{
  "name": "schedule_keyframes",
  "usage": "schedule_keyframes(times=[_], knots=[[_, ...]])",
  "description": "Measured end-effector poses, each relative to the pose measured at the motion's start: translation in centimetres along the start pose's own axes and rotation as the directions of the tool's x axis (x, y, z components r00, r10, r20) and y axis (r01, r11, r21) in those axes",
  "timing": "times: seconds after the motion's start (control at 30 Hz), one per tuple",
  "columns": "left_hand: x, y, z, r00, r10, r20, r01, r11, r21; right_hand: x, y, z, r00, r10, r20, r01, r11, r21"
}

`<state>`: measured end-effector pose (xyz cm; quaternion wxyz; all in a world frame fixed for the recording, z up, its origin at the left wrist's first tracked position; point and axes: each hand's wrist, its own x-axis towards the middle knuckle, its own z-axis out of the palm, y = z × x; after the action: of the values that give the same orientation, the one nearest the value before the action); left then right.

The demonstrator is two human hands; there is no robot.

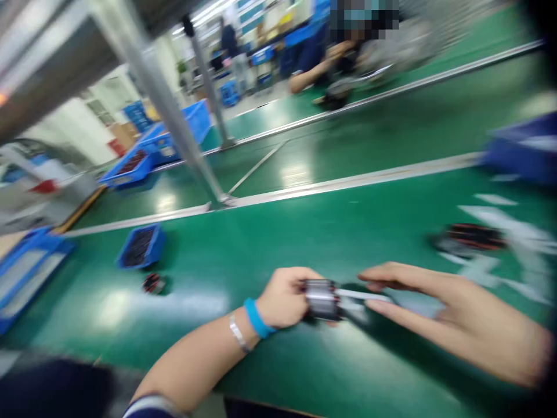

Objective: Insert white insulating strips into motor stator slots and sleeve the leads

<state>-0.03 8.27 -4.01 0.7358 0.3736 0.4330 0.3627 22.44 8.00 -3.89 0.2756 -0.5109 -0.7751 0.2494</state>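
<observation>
My left hand [285,299] is wrapped round a motor stator [321,299], a short grey metal cylinder with dark ends, held just above the green bench. From the stator's right end a thin white strip [359,295] sticks out. My right hand [452,316] is beside it, thumb and forefinger apart, with the strip passing between them close to the thumb. Motion blur hides whether the thumb touches it. Another stator [153,283] with reddish windings lies to the left on the bench.
A small blue bin [159,247] of dark parts stands at left, near a blue tray [61,249]. White strips [522,232] and a dark coil-like part [474,237] lie at right by a blue container [522,151]. A metal post [169,110] rises from the bench divider. Another person's arm [311,75] is across.
</observation>
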Motion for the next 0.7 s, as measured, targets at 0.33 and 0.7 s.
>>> schedule_keyframes(times=[0.33,0.7], knots=[[0.4,0.7,1.5,0.999,-0.038,0.030,0.034,0.993,0.115,-3.1,9.5,-10.3,0.771,0.489,-0.408,-0.621,0.721,-0.308],[0.0,0.8,1.2,1.000,0.001,-0.020,0.000,0.996,0.086,-2.0,11.3,-10.7,0.761,0.518,-0.391,-0.643,0.685,-0.343]])
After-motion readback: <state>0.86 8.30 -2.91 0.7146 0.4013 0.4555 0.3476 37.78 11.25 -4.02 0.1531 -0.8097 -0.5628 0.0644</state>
